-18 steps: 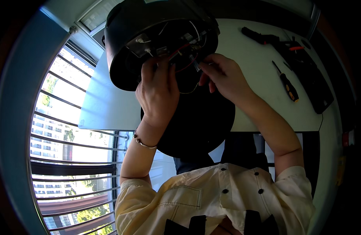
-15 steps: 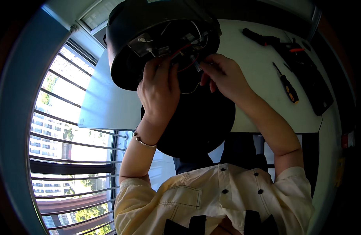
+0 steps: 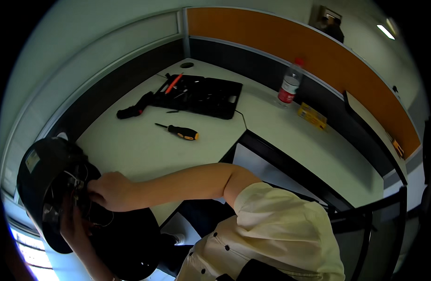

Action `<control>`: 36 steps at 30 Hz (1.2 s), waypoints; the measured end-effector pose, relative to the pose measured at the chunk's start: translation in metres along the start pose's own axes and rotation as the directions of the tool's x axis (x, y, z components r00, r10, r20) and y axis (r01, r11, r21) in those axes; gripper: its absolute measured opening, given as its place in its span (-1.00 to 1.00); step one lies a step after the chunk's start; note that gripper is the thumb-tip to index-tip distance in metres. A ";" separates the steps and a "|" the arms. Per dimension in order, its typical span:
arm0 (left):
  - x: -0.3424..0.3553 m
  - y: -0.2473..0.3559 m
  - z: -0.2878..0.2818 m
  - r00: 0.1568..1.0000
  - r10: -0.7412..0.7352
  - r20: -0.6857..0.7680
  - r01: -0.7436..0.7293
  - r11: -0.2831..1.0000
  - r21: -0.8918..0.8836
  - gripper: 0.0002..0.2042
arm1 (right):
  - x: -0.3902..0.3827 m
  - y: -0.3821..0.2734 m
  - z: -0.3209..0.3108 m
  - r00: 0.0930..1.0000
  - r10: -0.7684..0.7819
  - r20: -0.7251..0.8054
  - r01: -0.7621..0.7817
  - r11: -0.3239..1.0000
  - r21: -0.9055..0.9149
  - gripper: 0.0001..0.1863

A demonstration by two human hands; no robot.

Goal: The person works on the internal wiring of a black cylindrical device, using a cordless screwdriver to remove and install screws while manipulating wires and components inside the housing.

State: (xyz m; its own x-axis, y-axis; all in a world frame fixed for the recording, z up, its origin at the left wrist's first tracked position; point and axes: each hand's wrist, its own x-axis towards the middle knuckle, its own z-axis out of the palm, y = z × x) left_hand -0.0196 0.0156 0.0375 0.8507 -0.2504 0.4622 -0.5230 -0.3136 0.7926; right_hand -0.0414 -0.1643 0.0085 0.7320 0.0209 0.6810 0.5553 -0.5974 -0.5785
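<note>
At the far left, a rounded black appliance housing (image 3: 35, 187) lies tipped on its side at the desk's edge, its wired inside toward me. My right hand (image 3: 113, 191) reaches in with fingers closed at the wires (image 3: 76, 183); what they pinch is hidden. Just below, my left hand (image 3: 74, 227) has its fingers raised and pressed together among the same wiring, and I cannot make out what they grip. A large round black part (image 3: 126, 246) sits below the opening, close to my lap, with a thin wire beside it.
On the pale desk (image 3: 131, 161) lies a black and yellow screwdriver (image 3: 183, 133). Behind it are an open black tool case (image 3: 215, 96) and a black tool handle (image 3: 133, 110). Farther right stand a red-capped bottle (image 3: 289, 86) and a yellow box (image 3: 312, 116), along an orange partition (image 3: 253, 37).
My view has swung to the right, so housing and hands now appear at the far left. Both hands remain at the wiring. The bottle, yellow box and partition have come into view.
</note>
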 end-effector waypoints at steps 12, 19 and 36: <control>-0.057 -0.013 -0.068 0.996 -0.003 0.087 0.020 0.980 -0.198 -0.93 | -0.023 0.020 -0.037 0.901 0.235 0.364 -0.282 0.956 0.081 -0.83; -0.104 -0.049 -0.165 0.865 0.197 -0.462 0.491 -0.145 0.859 -0.53 | -0.023 0.008 -0.035 0.868 0.347 0.356 -0.356 0.934 -0.042 -0.83; -0.027 -0.080 -0.055 0.923 -0.040 -0.384 0.113 0.979 0.171 -0.57 | -0.032 0.012 -0.028 0.734 0.414 0.538 -0.448 0.891 -0.076 -0.82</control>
State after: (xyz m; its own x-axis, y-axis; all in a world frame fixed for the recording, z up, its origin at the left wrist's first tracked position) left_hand 0.0026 0.0975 -0.0167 0.8262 0.1328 0.5475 -0.4248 -0.4916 0.7602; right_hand -0.0689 -0.1944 -0.0074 0.9798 0.1991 0.0184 0.1372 -0.6025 -0.7863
